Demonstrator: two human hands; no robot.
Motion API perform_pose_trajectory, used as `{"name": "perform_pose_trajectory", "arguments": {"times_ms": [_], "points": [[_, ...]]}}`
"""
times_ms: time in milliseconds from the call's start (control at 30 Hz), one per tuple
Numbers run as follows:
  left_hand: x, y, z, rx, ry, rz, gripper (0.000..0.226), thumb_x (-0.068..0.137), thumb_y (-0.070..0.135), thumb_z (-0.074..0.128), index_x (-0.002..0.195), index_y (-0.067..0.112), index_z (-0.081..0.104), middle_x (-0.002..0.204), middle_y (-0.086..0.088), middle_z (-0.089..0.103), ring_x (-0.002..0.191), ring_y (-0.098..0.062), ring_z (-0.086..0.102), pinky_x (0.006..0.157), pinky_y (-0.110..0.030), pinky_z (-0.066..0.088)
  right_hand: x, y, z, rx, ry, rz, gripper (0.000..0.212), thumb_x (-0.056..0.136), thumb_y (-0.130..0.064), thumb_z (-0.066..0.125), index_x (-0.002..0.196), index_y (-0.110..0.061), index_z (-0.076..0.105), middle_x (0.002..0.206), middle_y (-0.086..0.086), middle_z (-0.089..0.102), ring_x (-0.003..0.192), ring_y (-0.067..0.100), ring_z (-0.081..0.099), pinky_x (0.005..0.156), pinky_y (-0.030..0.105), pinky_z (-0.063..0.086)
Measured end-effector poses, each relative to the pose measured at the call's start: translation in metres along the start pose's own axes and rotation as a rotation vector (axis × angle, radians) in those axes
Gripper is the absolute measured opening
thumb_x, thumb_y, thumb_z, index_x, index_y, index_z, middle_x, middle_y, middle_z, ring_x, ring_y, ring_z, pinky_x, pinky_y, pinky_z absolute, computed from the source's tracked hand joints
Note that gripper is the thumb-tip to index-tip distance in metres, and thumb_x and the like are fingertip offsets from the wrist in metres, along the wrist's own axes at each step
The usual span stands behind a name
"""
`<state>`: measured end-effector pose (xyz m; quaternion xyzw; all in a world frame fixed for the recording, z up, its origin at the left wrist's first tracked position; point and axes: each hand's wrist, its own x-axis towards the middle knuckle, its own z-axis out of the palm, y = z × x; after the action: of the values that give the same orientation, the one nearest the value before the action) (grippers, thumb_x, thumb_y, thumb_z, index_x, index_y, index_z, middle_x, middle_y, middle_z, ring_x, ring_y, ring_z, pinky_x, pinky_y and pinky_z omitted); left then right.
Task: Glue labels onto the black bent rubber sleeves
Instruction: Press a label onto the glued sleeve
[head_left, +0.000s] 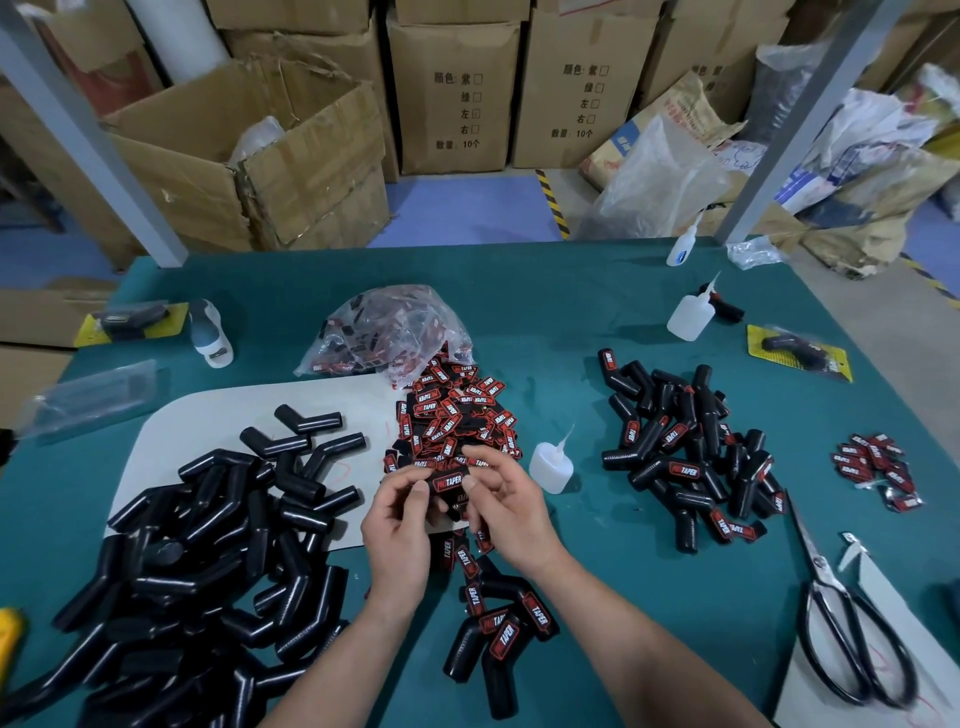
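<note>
While left hand (400, 525), right hand (506, 509) pinch rectangular label (448, 480) | sleeves (208, 519) glossy, bent

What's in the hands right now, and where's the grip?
A label, pinched at both ends: left hand on its left end, right hand on its right.

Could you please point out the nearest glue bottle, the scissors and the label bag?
glue bottle (551, 467): head view, white body.
scissors (822, 569): head view, near the pivot.
label bag (382, 325): head view, clear plastic.
</note>
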<state>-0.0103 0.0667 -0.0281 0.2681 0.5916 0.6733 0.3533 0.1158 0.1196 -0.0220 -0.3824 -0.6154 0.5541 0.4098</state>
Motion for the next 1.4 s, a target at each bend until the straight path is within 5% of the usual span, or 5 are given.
{"name": "perform_pose_trajectory", "arguments": {"times_ms": [300,667,767,1000,1400], "points": [[-0.004,0.005,0.004,-0.109,0.053,0.028,0.037,0.104,0.003,0.054,0.099,0.033,0.074,0.09,-0.003,0.076,0.065,-0.011,0.067,0.054,-0.024,0.055,0.004,-0.007,-0.001,-0.325,0.089,-0.363,0.031,0.089,-0.015,0.075,0.118,-0.007,0.07,0.121,0.003,0.061,0.114,0.011,0.06,0.093,0.025,0.049],[-0.009,0.008,-0.002,-0.063,-0.008,0.16,0.047,0.1,0.065,0.044,0.091,0.028,0.07,0.074,-0.005,0.068,0.056,-0.015,0.058,0.05,-0.024,0.046,-0.076,-0.116,-0.027,-0.172,-0.116,-0.659,0.049,0.077,-0.033,0.084,0.114,-0.037,0.053,0.084,-0.012,0.074,0.096,-0.01,0.057,0.073,0.006,0.047],[-0.01,0.004,-0.004,-0.043,-0.048,0.229,0.042,0.103,0.062,0.044,0.093,0.029,0.068,0.071,-0.003,0.065,0.056,-0.016,0.057,0.05,-0.025,0.045,-0.103,-0.11,-0.042,-0.086,-0.278,-0.508,0.037,0.09,0.015,0.063,0.123,-0.002,0.06,0.114,0.009,0.07,0.101,0.021,0.069,0.088,0.024,0.055],[-0.013,0.006,0.0,-0.087,0.002,0.151,0.031,0.103,0.035,0.045,0.087,0.03,0.072,0.076,0.006,0.066,0.068,-0.008,0.061,0.063,-0.02,0.052,-0.046,-0.133,-0.013,-0.148,-0.005,-0.878,0.027,0.082,-0.005,0.08,0.105,-0.007,0.065,0.113,0.006,0.071,0.094,0.023,0.07,0.08,0.034,0.054],[0.016,0.036,-0.018,0.571,0.014,0.324,0.029,0.093,0.005,0.063,0.105,0.032,0.063,0.108,0.019,0.059,0.103,-0.017,0.059,0.088,-0.034,0.044,0.018,-0.043,-0.041,-0.708,-0.636,0.03,0.017,0.084,-0.036,0.076,0.094,-0.022,0.076,0.093,-0.008,0.07,0.082,0.004,0.061,0.08,0.033,0.052]]}}
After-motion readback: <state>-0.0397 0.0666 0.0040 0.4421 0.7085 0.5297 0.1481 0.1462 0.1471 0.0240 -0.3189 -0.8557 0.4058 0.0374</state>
